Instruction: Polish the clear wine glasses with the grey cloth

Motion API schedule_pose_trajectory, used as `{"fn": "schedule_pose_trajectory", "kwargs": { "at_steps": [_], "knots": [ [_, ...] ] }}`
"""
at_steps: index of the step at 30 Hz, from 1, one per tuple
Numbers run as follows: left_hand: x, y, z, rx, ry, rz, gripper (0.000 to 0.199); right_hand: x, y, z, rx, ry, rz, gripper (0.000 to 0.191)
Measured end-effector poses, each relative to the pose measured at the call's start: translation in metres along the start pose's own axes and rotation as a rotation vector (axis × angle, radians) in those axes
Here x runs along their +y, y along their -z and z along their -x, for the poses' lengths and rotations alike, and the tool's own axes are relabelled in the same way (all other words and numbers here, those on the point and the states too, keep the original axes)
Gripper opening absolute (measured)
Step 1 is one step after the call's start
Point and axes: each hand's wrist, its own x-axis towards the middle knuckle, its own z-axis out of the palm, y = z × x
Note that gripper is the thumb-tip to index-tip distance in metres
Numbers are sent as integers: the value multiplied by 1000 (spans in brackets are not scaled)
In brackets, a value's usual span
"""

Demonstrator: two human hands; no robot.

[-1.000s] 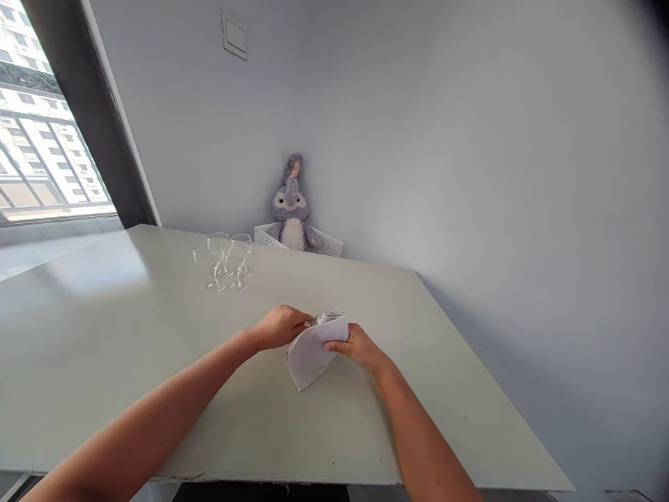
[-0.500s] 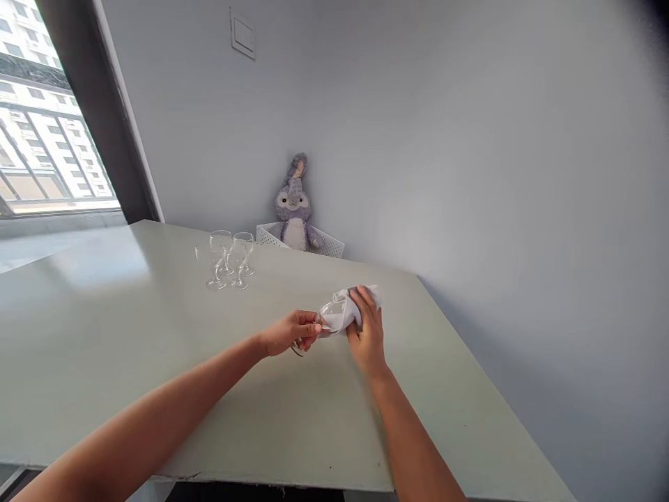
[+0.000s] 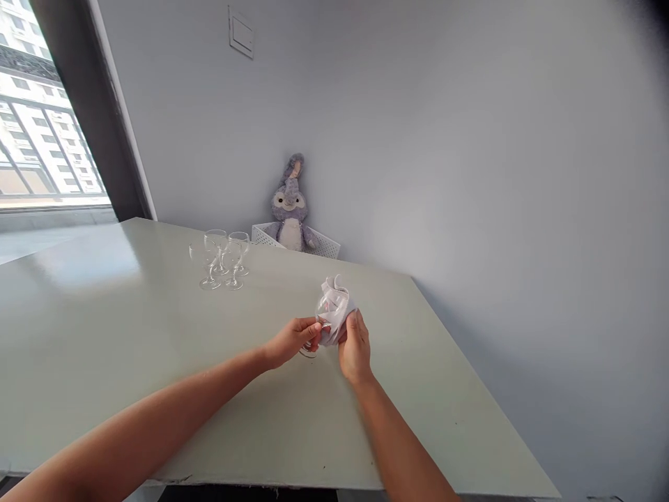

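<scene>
Between my hands, above the table, is a clear stemmed wine glass point(image 3: 322, 307), tilted with its bowl up and its round foot low near my left fingers. My left hand point(image 3: 299, 337) is closed around the stem. A white cloth point(image 3: 339, 312) wraps the right side of the bowl, and part of it bunches up at the rim. My right hand point(image 3: 356, 346) presses the cloth against the bowl from the right; some of its fingers are hidden behind the cloth and glass.
Several clear stemmed glasses point(image 3: 235, 265) stand upright in a group on the left part of the pale table point(image 3: 261, 411). Beyond the far edge, a grey plush toy point(image 3: 290, 216) sits in a white perforated basket point(image 3: 329, 245) against the wall. A window is at the far left.
The glass has turned more upright. My right hand has slid from over the cloth at the far right down to the bowl's lower right side, and the cloth now bunches at the rim.
</scene>
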Motion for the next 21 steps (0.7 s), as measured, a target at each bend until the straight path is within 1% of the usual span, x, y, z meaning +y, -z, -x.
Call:
{"fn": "schedule_pose_trajectory", "kwargs": {
  "at_steps": [1,3,6,7,8,9,11,12,14,17,19,21],
  "knots": [
    [0,-2,1,-19,26,35,42,0,-1,0,-27,-46,-73,48],
    [2,-7,3,-119,112,188,41,-2,-1,-1,-104,-170,-204,63],
    [3,-13,7,-283,258,463,40,-3,4,-2,-313,-416,-398,93],
    [3,-15,7,-307,288,523,40,-2,5,-1,-371,-488,-450,100],
    [3,-16,8,-304,303,563,39,-1,5,-1,-405,-546,-483,105],
    [2,-16,8,-279,304,587,39,0,4,0,-407,-586,-493,107],
    [0,-17,7,-180,261,589,39,6,0,2,-329,-604,-452,100],
    [-1,-18,6,-116,228,567,39,10,-2,3,-278,-579,-416,92],
    [-4,-18,4,19,169,482,40,17,-8,4,-203,-472,-341,75],
    [-10,-21,1,215,124,353,39,29,-14,6,-179,-317,-225,56],
    [-14,-22,-1,313,118,317,38,35,-16,5,-173,-273,-172,49],
    [-16,-21,-3,353,114,279,38,38,-17,4,-163,-259,-178,48]
  ]
}}
